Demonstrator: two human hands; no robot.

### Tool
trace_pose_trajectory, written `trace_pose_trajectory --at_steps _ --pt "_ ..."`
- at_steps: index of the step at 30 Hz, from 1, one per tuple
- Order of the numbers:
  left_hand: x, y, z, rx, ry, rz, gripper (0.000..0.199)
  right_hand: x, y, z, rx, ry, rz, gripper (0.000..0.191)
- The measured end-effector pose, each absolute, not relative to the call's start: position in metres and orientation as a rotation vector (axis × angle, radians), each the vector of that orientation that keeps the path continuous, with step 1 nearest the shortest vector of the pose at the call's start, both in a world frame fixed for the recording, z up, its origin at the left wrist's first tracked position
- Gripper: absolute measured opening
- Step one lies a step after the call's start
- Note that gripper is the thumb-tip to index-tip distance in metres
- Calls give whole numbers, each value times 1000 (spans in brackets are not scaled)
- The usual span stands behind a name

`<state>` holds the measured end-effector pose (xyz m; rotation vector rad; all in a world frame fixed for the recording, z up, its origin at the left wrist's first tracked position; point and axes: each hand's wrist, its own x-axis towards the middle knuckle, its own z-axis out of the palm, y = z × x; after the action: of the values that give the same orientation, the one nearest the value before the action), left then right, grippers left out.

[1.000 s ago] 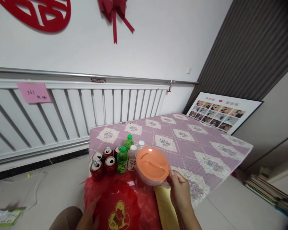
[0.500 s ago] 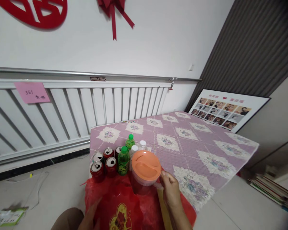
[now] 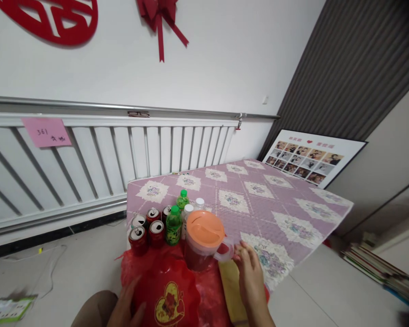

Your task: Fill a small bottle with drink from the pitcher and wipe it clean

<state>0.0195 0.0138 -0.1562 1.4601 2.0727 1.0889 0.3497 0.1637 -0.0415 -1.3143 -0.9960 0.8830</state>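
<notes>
On the far left, the left hand [image 3: 125, 302] is at the near left edge of a red tray [image 3: 188, 284] with a wavy rim and a gold heart. Its thumb and fingers are apart. I cannot tell if they grip the rim.

Past the left hand, a bit farther away, five drink cans [image 3: 157, 234] stand close together. To their right are two green bottles [image 3: 173, 227], then two bottles with white caps [image 3: 187, 220].

Next comes the jug [image 3: 204, 240] with its orange lid on. It stands upright, between the two hands but farther out, just in front of the white-capped bottles, on the red sheet [image 3: 209, 297]. Half a second ago the right hand had the jug by its handle [image 3: 230, 249]. Now the jug sits a little farther from the person, and its handle points at the right hand.

A yellow cloth-like thing [image 3: 228, 284] lies just left of the right hand.

The right hand [image 3: 250, 270] is now off the handle, with its fingers loosely bent, pinching nothing I can see. The fingertips are right beside the handle. I think the jug has been put down and let go, so this hand is free.
</notes>
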Motion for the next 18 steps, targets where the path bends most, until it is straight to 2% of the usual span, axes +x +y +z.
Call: trace_pose_trajectory --at_steps 3,9,13,18 --pt "18 3 -160 1678 2065 1066 55 353 133 -62 -1428 -890 808 50" --pt "26 -18 -178 2012 1982 816 79 315 71 -125 -1413 -1287 949 51" --pt "33 -15 -188 2056 1999 701 72 290 51 -145 -1450 -1543 883 50" --pt "32 -3 -182 2069 1938 675 69 272 40 -140 -1510 -1613 761 52"
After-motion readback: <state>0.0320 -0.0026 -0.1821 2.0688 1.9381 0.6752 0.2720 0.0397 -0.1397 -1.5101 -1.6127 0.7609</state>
